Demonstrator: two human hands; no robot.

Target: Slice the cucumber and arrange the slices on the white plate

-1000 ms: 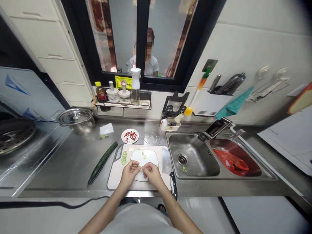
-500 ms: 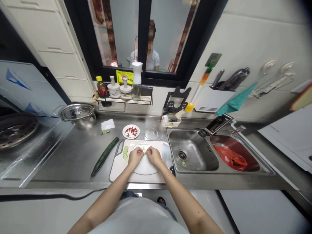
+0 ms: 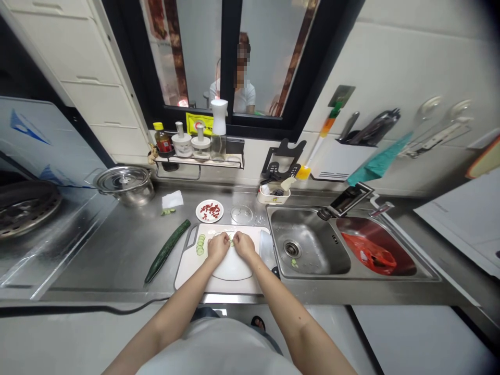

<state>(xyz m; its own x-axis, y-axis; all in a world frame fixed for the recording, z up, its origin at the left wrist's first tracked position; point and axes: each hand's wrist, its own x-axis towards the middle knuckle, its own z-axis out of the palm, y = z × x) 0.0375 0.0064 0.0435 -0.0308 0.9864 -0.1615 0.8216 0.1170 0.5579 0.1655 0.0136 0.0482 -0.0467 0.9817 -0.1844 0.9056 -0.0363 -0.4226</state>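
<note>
My left hand (image 3: 219,247) and my right hand (image 3: 244,246) meet over the far part of a white plate (image 3: 233,270). Fingers of both are pinched around a pale green cucumber slice (image 3: 232,240), partly hidden by the fingertips. Beneath the plate lies a light cutting board (image 3: 186,273). A short row of overlapping cucumber slices (image 3: 200,245) rests on the board's left side. Along its right edge is a knife (image 3: 267,249) with a dark handle. A whole dark green cucumber (image 3: 167,251) lies on the counter left of the board.
Behind the board stand a small dish (image 3: 210,211) of red pieces and a clear round lid (image 3: 241,213). A double sink (image 3: 312,265) with a faucet (image 3: 346,202) is to the right. At back left sits a lidded steel pot (image 3: 130,187). Seasonings line a wall rack (image 3: 199,160); a person shows in the window.
Both hands have moved slightly toward the plate's far edge, and the fingertips now cover more of the slice there. Other things stay where they were.
</note>
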